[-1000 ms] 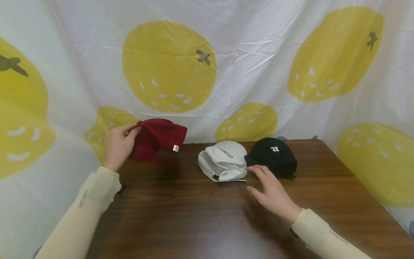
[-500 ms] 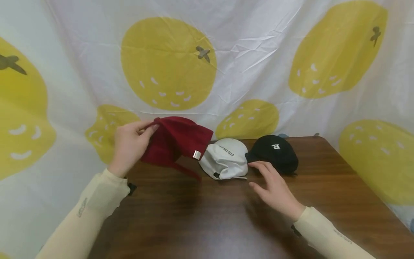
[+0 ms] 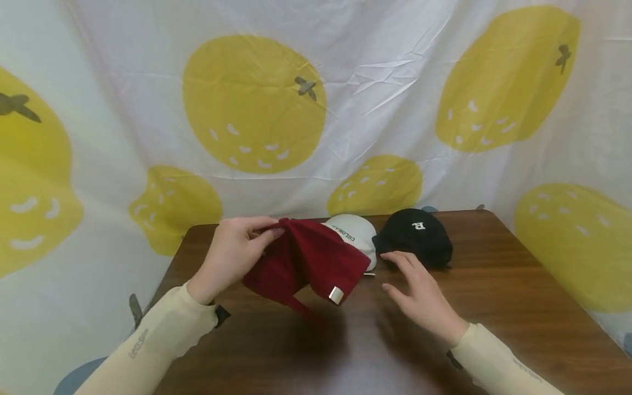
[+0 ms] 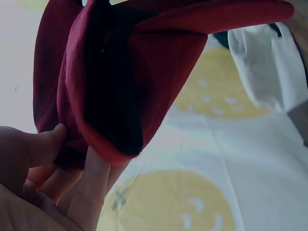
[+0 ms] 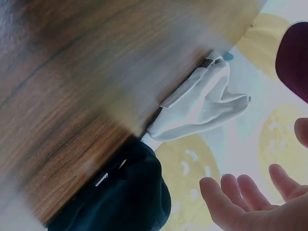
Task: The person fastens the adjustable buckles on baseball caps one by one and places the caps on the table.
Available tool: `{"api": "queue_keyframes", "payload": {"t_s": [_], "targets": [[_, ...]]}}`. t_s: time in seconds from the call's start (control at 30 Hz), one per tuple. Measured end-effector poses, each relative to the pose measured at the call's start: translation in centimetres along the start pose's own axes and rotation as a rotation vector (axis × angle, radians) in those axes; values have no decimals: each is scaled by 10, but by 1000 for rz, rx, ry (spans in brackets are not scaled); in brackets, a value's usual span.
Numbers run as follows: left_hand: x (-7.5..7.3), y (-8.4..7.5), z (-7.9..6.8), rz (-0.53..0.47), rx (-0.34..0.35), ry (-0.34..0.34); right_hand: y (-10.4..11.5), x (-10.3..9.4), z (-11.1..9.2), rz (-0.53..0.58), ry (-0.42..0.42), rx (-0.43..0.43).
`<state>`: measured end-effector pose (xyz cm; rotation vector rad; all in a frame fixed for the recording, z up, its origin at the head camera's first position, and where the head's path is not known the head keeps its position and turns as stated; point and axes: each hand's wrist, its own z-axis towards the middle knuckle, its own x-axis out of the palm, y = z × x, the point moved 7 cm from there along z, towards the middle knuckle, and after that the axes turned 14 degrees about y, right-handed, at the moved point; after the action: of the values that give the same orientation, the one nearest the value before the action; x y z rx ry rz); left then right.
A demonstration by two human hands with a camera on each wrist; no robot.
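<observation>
My left hand point(image 3: 237, 255) pinches a dark red cap point(image 3: 326, 258) by its crown between thumb and fingers. In the head view the cap hangs above the table, a silver tag at one corner of it and a strap dangling below. The left wrist view shows the dark inside of the red cap point(image 4: 168, 62). Behind it a white cap point(image 3: 353, 227) with dark lettering is partly covered. A black cap point(image 3: 415, 238) with a white letter sits beside the white one. My right hand point(image 3: 422, 296) hovers in front of the black cap, fingers loosely bent, holding nothing.
The brown wooden table point(image 3: 513, 291) bears the white and black caps near its back edge. Behind it hangs a white cloth point(image 3: 375, 88) printed with large yellow lemons, which also covers the sides.
My left hand has carried the red cap to the right and lower, closer to me, so it now overlaps the white cap in view. The right hand has barely moved.
</observation>
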<state>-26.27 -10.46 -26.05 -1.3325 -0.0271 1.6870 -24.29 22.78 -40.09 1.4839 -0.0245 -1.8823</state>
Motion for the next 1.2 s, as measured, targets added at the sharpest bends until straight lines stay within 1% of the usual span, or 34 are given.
{"api": "queue_keyframes", "payload": {"t_s": [0.17,0.33,0.47,0.57,0.63,0.77,0.83,0.97,1.2], "targets": [[23,3,-2,-7,2,40,3,2,0,17,10,13],[43,12,-6,-30,-39,78,5,4,-1,43,18,26],[54,16,-10,-31,-73,99,10,1,-3,78,-23,-26],[56,17,-11,-19,-74,88,19,-5,-5,120,-81,-97],[55,16,-11,-13,-71,82,28,-13,-7,150,-129,-145],[55,16,-10,-2,-63,77,56,-35,-8,201,-232,-246],[55,15,-9,-1,-64,76,72,-47,-7,217,-264,-291],[55,13,-6,1,-69,74,95,-65,-5,218,-286,-362],[56,17,-2,6,-72,84,117,-89,4,178,-321,-454]]}}
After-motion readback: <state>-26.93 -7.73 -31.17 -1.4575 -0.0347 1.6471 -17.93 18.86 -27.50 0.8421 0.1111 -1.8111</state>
